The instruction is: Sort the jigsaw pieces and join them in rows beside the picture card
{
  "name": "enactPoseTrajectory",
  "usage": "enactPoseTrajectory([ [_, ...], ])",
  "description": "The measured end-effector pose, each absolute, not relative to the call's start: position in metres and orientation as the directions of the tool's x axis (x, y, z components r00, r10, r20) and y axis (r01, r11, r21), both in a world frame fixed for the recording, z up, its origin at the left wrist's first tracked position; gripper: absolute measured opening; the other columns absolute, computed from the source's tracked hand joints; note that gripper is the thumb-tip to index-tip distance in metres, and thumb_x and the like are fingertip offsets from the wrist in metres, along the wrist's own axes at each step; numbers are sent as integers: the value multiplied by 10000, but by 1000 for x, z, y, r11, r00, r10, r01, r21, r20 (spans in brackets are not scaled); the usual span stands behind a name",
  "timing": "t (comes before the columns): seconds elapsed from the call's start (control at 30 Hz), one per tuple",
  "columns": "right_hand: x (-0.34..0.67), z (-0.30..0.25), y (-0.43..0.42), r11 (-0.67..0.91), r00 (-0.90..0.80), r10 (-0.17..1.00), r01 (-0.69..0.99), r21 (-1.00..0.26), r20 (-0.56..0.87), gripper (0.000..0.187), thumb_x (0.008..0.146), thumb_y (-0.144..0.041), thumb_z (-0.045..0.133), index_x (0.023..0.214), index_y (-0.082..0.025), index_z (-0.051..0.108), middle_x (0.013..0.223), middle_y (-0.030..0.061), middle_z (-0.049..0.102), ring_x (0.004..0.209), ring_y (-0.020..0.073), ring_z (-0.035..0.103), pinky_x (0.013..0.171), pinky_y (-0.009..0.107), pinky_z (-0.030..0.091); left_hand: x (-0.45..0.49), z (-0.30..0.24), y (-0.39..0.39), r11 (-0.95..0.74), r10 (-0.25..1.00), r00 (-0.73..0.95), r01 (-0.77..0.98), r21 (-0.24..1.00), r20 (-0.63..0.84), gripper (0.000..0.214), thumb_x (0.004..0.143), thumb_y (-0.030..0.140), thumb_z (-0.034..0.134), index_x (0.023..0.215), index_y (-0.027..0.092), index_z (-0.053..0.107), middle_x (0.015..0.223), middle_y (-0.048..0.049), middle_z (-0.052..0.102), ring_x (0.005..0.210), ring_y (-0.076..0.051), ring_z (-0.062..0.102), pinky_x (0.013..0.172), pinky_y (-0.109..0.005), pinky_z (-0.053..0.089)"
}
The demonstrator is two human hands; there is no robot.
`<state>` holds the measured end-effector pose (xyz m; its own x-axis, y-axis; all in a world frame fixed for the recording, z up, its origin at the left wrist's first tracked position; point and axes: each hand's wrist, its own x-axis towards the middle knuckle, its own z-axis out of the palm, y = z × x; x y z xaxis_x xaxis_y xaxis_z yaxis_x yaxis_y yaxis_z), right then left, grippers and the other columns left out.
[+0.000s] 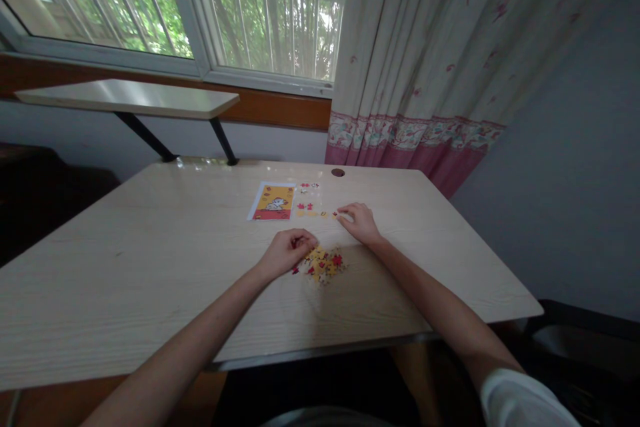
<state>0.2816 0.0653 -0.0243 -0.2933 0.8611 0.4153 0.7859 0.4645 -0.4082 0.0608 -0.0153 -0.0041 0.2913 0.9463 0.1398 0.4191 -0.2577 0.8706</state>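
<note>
A loose heap of jigsaw puzzle pieces point(323, 264), yellow, red and white, lies on the table in front of me. My left hand point(286, 252) is at the heap's left upper edge, its fingers curled together; whatever is at the fingertips is too small to make out. Beyond the heap, my right hand point(361, 222) pinches a small jigsaw puzzle piece point(335, 213) at the tabletop, at the right end of a row of yellow pieces point(311, 214). Two red pieces point(305, 206) lie above that row, and a few more pieces point(310, 185) farther back.
A picture card point(276, 202) with a white animal on yellow and red lies left of the sorted pieces. The wooden table point(190, 267) has a round cable hole point(338, 173) at the back. A raised shelf point(130, 99) stands at the back left, a curtain point(415, 67) behind.
</note>
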Motion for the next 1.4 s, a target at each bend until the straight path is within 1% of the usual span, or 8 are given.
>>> enactPoseTrajectory([
  [0.23,281,-25,62,561,-424,805,771,-300,416,190,847,-323,537,911,-235,693,939,31,662,889,179,514,816,312,327,61,-1,-16,-255,943,302,400,880,136,287,771,385,533,763,119,642,533,23,497,451,-75,362,430,-187,266],
  [0.63,281,-24,63,572,-451,801,770,-283,394,228,876,-349,494,950,-255,688,975,39,654,920,174,513,815,314,330,61,-1,-16,-252,944,301,401,881,133,277,776,379,532,768,122,636,532,29,477,452,-70,358,423,-179,261],
  [0.8,283,-16,58,622,-494,770,722,-303,404,206,871,-302,505,972,-243,675,979,47,652,934,178,523,839,333,355,61,1,-17,-256,943,306,406,877,133,294,783,386,527,768,115,639,543,16,499,464,-76,375,438,-187,274],
  [0.97,293,-6,45,800,-720,598,508,-320,353,190,842,-305,549,958,-229,679,951,55,649,908,160,556,833,313,391,60,2,-17,-258,947,286,420,870,143,290,775,382,532,774,117,652,542,14,512,470,-83,376,449,-196,275],
  [1.07,299,-3,38,826,-780,550,455,-332,299,189,814,-329,587,947,-237,685,944,52,647,894,162,563,813,304,409,60,1,-17,-249,951,278,418,874,138,279,767,372,532,767,121,653,550,11,525,477,-88,388,459,-200,284],
  [1.2,301,1,35,809,-787,561,455,-371,257,164,811,-309,593,903,-209,685,900,49,653,877,161,566,818,300,416,59,-3,-15,-239,951,281,410,880,128,278,763,370,530,768,117,647,571,0,544,494,-96,411,472,-206,301],
  [1.3,298,4,35,778,-759,593,456,-432,268,129,809,-289,596,846,-189,670,859,43,659,866,157,567,827,297,418,58,-3,-14,-249,948,291,413,876,131,295,767,381,526,773,111,646,577,-6,547,498,-97,411,472,-205,300],
  [1.4,292,4,33,755,-727,619,445,-482,298,123,824,-279,571,787,-195,652,799,26,666,815,148,573,791,285,430,59,-2,-14,-255,946,295,425,869,133,295,771,381,526,774,114,651,577,-7,554,501,-95,409,472,-201,299],
])
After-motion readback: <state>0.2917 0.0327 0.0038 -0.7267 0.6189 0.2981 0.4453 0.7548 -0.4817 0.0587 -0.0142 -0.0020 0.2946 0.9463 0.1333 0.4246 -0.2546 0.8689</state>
